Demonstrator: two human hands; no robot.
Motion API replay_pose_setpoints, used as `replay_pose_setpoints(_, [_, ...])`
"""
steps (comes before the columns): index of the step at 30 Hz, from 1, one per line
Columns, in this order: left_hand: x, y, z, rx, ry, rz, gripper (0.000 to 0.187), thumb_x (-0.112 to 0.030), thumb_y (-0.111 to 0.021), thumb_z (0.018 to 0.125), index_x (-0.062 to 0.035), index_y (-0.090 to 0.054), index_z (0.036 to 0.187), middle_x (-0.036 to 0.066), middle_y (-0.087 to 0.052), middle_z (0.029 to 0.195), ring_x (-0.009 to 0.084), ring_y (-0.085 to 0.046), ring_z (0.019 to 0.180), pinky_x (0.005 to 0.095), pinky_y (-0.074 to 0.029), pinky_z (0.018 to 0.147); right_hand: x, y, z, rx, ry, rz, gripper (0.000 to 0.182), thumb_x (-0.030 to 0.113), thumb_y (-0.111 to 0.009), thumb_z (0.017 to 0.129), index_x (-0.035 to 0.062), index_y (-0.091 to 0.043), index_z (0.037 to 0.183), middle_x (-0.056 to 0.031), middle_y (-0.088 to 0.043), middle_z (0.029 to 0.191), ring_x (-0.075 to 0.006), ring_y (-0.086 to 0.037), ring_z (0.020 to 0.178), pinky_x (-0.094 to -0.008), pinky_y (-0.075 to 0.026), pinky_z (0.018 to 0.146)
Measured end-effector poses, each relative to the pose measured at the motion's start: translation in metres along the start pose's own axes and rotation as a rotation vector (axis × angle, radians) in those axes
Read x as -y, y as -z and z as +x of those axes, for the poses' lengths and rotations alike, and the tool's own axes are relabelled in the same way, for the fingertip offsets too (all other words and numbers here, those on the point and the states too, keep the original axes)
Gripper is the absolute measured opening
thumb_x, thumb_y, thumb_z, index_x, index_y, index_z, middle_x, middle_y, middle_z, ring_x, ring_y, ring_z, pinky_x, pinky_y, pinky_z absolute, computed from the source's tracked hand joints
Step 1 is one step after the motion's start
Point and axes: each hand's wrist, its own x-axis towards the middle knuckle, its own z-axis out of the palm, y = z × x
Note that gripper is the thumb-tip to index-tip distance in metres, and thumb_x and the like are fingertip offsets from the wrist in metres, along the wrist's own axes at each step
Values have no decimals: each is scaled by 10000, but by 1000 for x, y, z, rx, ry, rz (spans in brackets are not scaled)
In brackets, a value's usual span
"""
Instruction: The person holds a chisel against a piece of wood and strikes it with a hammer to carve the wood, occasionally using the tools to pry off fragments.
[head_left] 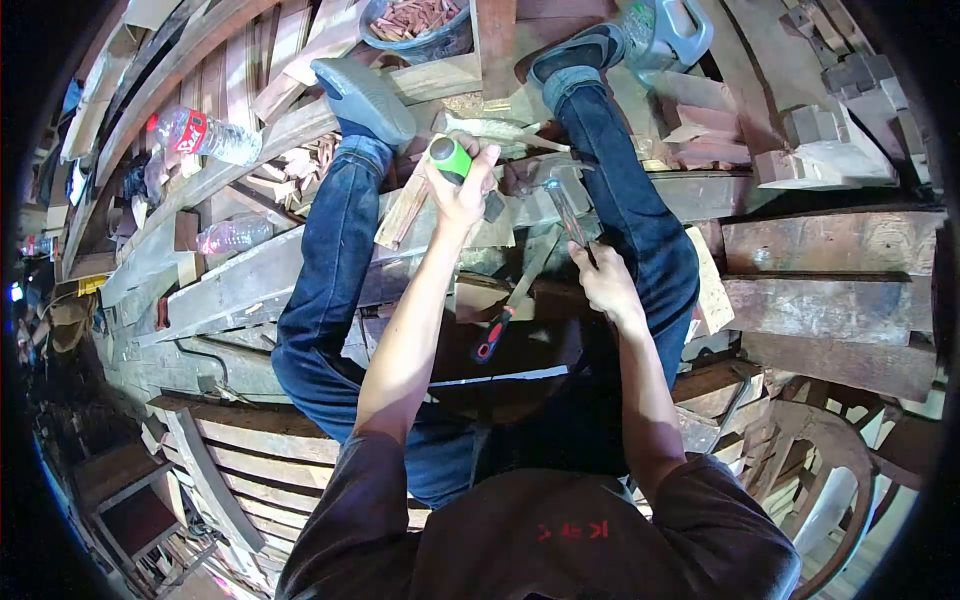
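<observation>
My left hand [462,200] is closed around the green handle of what looks like a chisel [452,160], its round grey end facing up. The blade is hidden below the hand. A hammer [568,213] is in my right hand [607,280], gripped by its handle, with the metal head up and to the right of the chisel, apart from it. Between my forearms lies a flat-bladed tool [497,333] with a red and black handle. A narrow wood piece [403,208] rests beside my left hand, over the timber between my legs.
A bucket [425,46] of wood pieces stands ahead, with a plastic jug [668,35] to its right. Plastic bottles [205,137] lie at left. Stacked planks [830,245] fill the right side, above a round wooden frame [860,455]. My legs straddle the timber [240,285].
</observation>
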Motion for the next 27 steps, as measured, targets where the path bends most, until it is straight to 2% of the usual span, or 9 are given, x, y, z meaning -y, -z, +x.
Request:
replay_pose_setpoints(5, [3, -3, 11, -75, 8, -16, 276, -48, -701, 844, -59, -430, 789, 2, -407, 548, 86, -363, 410, 256, -296, 397, 1, 0, 0, -2, 5, 9, 369, 334, -547, 1007, -12, -580, 882, 21, -409, 523, -80, -380, 370, -295, -293, 333])
replay_pose_setpoints(13, [8, -1, 14, -78, 3, 25, 248, -55, -711, 822, -34, -464, 846, 13, -434, 568, 95, -388, 410, 262, -312, 393, -2, -2, 1, -22, 7, 3, 373, 336, -550, 1009, -10, -586, 876, 34, -388, 517, -73, -362, 372, -288, -287, 335])
replay_pose_setpoints(16, [7, 0, 14, -78, 14, 8, 242, -99, -733, 820, -31, -502, 798, 16, -498, 532, 100, -468, 414, 260, -347, 400, 4, 1, 0, 1, -44, -25, 349, 331, -548, 997, -10, -600, 945, -76, -471, 652, -206, -448, 577, -343, -354, 498])
replay_pose_setpoints(17, [8, 0, 14, -81, -3, 27, 233, -96, -733, 814, -33, -509, 800, 16, -506, 538, 97, -468, 416, 257, -349, 402, 8, 4, -2, 19, -94, -43, 356, 333, -547, 985, -15, -615, 1019, -187, -561, 791, -339, -534, 783, -398, -422, 661])
replay_pose_setpoints(19, [10, -1, 13, -87, 3, 42, 235, -60, -717, 811, -36, -484, 814, 12, -462, 570, 91, -423, 420, 253, -325, 392, 11, 6, -3, 35, -144, -63, 383, 335, -546, 973, -21, -631, 1087, -298, -650, 910, -470, -626, 969, -450, -489, 813])
replay_pose_setpoints(27, [9, -7, 9, -76, 45, 21, 219, -30, -706, 809, -38, -489, 785, -9, -438, 553, 83, -393, 415, 247, -314, 391, 13, 5, -6, 10, -114, -51, 385, 335, -548, 977, -38, -638, 1002, -293, -629, 799, -460, -642, 856, -447, -484, 749])
